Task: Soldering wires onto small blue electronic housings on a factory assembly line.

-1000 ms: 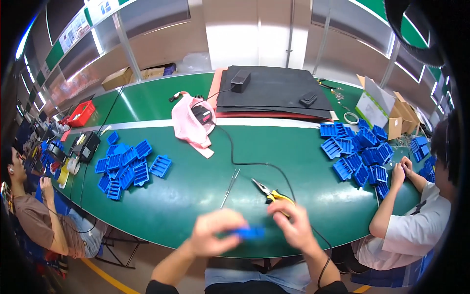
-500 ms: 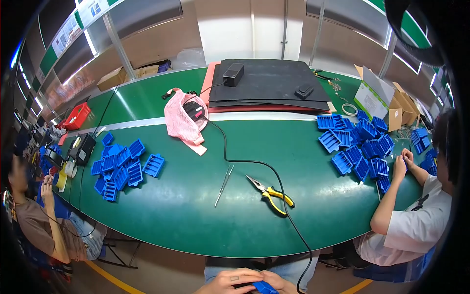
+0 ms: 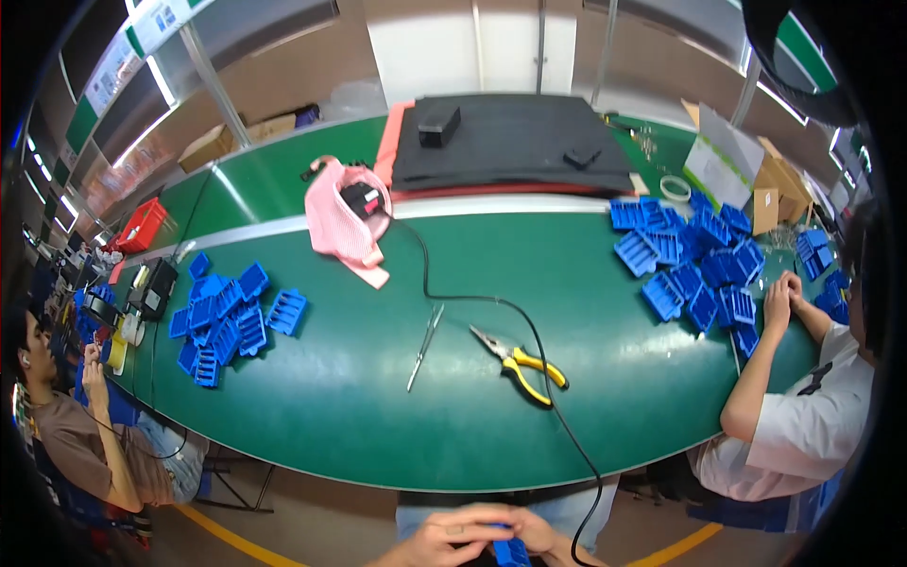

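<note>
At the bottom edge, below the green table's front rim (image 3: 453, 477), my left hand (image 3: 446, 541) and my right hand (image 3: 539, 535) meet around a small blue plastic part (image 3: 508, 551). Both hands grip it over my lap; only their upper parts show. On the table in front of me lie yellow-handled pliers (image 3: 521, 364) and metal tweezers (image 3: 425, 346). A black cable (image 3: 529, 331) runs from a pink cloth (image 3: 342, 222) past the pliers and off the front edge beside my right hand.
Blue plastic trays are heaped at the left (image 3: 227, 317) and at the right (image 3: 694, 265). A black mat (image 3: 515, 151) with small black boxes lies at the back. One person (image 3: 803, 416) sits at the right, another (image 3: 76, 425) at the left. Cardboard boxes (image 3: 756, 180) stand back right.
My hands drew back from above the table's front part to below its edge with the blue part. The view tilted slightly; pliers, tweezers and cable stayed put.
</note>
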Motion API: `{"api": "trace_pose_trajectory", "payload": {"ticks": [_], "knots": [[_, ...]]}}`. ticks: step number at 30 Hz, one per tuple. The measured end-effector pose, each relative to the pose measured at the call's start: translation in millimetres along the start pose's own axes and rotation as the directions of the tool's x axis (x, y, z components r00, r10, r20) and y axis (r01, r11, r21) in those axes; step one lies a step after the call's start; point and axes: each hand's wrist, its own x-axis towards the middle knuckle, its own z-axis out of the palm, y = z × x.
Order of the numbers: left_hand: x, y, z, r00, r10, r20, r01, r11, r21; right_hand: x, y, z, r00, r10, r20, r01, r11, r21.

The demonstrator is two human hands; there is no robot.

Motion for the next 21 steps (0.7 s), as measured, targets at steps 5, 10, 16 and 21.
{"api": "trace_pose_trajectory", "payload": {"ticks": [5,10,16,21], "knots": [[-23,-6,7,0.876,-0.132,-0.465,0.137,0.99,-0.023,-10,-9,16,0.894,-0.375,-0.246,0.314,0.915,-0.251],[-35,-28,25,0.865,-0.256,-0.432,0.35,0.924,0.153,0,-7,24,0.807,-0.451,-0.382,0.338,0.882,-0.329],[-32,-66,39,0.744,-0.395,-0.539,0.437,0.898,-0.055,5,-4,10,0.772,-0.521,-0.364,0.366,0.833,-0.415],[-36,-80,41,0.716,-0.473,-0.513,0.383,0.881,-0.278,14,2,2,0.738,-0.586,-0.335,0.352,0.758,-0.55]]}}
